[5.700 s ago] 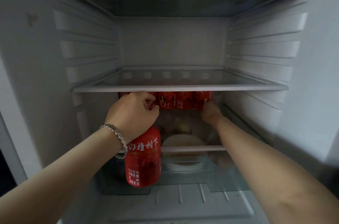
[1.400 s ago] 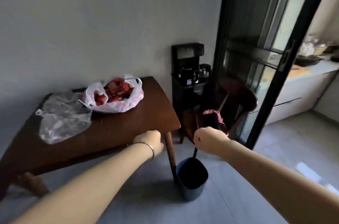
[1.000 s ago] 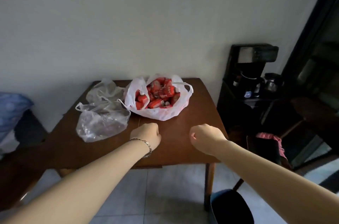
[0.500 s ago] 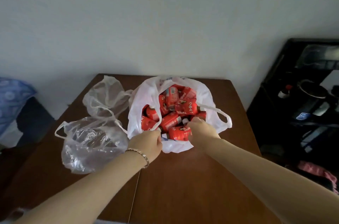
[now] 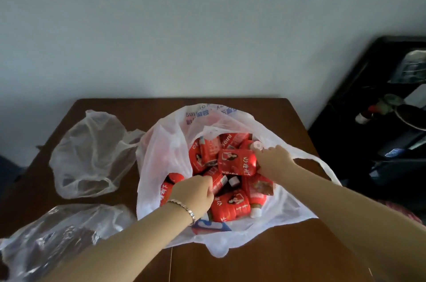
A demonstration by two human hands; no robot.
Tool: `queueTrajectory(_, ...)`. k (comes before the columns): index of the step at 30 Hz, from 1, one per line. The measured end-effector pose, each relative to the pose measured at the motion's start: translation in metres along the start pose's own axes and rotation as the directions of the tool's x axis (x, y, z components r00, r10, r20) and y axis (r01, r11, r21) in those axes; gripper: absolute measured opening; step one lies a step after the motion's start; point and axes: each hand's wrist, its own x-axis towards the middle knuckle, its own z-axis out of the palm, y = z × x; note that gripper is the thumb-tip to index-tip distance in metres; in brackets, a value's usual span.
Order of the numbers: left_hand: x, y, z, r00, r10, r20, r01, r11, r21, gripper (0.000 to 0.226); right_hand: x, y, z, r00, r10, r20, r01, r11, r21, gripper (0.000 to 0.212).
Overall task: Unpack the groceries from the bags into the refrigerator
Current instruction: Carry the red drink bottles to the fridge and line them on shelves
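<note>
A white plastic bag (image 5: 161, 150) stands open on the brown wooden table (image 5: 265, 256), filled with several red-labelled drink bottles. Both my hands are inside its mouth. My right hand (image 5: 274, 163) grips the upper red bottle (image 5: 235, 161) that lies across the pile, with the fingers curled over its end. My left hand (image 5: 196, 191), with a silver bracelet at the wrist, reaches down among the lower bottles and curls onto a red bottle (image 5: 219, 181). The fridge is out of view.
Two crumpled clear plastic bags lie to the left, one (image 5: 92, 154) further back and one (image 5: 57, 235) at the table's near left corner. A black stand (image 5: 380, 143) with a kettle and small items is right of the table. A plain wall is behind.
I have come closer to the table. Both hands went from the bag's near rim into the pile of bottles; the right hand now grips the upper bottle.
</note>
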Motion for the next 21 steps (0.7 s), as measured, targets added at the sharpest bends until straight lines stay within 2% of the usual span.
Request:
queueTrajectory(2, 0.015, 0.0, 0.01, 0.999, -0.021, 0.035, 0.021, 1.0, -0.002, 0.021, -0.002, 0.013, 0.001, 0.999, -0.011, 0.053, 0.003, 0.989, 0.146, 0.033)
queueTrajectory(5, 0.032, 0.002, 0.03, 0.991, -0.066, 0.115, 0.068, 0.998, -0.013, 0.029, -0.009, 0.025, -0.006, 0.998, -0.013, 0.059, -0.006, 0.946, 0.323, 0.028)
queueTrajectory(9, 0.038, 0.008, 0.057, 0.956, -0.066, 0.286, 0.041, 0.995, 0.092, 0.051, -0.031, 0.034, -0.022, 1.0, 0.005, 0.021, -0.013, 0.92, 0.392, 0.026)
queueTrajectory(14, 0.049, 0.024, 0.084, 0.973, 0.056, 0.225, -0.109, 0.968, 0.227, 0.067, -0.057, 0.035, -0.019, 0.999, 0.036, 0.025, -0.043, 0.884, 0.465, 0.023)
queueTrajectory(16, 0.056, 0.031, 0.092, 0.965, 0.057, 0.256, -0.141, 0.935, 0.324, 0.078, -0.063, 0.035, -0.015, 0.998, 0.063, 0.009, -0.06, 0.87, 0.49, 0.023)
queueTrajectory(18, 0.061, 0.036, 0.098, 0.96, 0.015, 0.28, -0.13, 0.909, 0.396, 0.075, -0.068, 0.036, -0.012, 0.996, 0.084, 0.004, -0.072, 0.83, 0.553, 0.022)
queueTrajectory(21, 0.063, 0.04, 0.099, 0.966, 0.01, 0.257, -0.113, 0.913, 0.392, 0.066, -0.073, 0.037, -0.006, 0.996, 0.089, -0.008, -0.067, 0.801, 0.595, 0.022)
